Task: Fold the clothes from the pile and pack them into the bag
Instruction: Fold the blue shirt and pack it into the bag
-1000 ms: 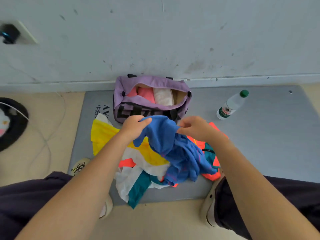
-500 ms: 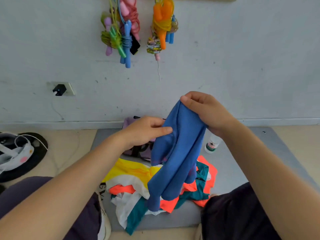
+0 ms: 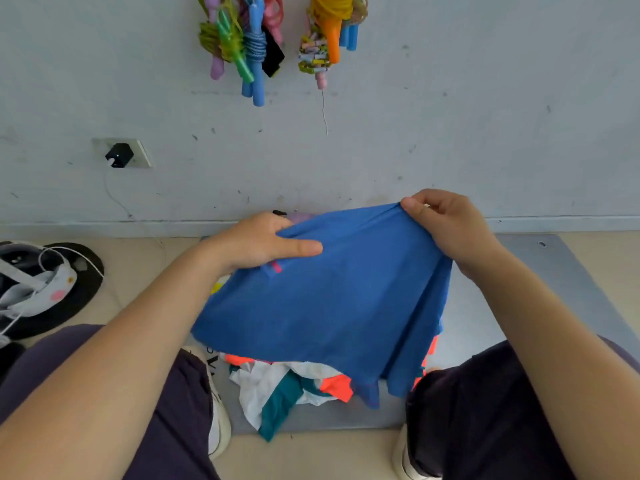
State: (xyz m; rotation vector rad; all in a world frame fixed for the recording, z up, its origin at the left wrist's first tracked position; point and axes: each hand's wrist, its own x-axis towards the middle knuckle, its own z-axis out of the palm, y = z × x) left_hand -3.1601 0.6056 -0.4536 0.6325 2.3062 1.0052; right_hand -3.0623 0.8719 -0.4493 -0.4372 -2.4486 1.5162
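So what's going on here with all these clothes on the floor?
A person is sorting laundry. Both hands hold up a blue garment by its top edge: the left hand grips one corner, the right hand pinches the other. Below it, a pile of unfolded clothes lies on a grey mat. The bag is almost wholly hidden behind the garment.

Matt blue cloth garment (image 3: 322,299) — smooth grey mat (image 3: 571,271), scuffed painted wall (image 3: 485,98)
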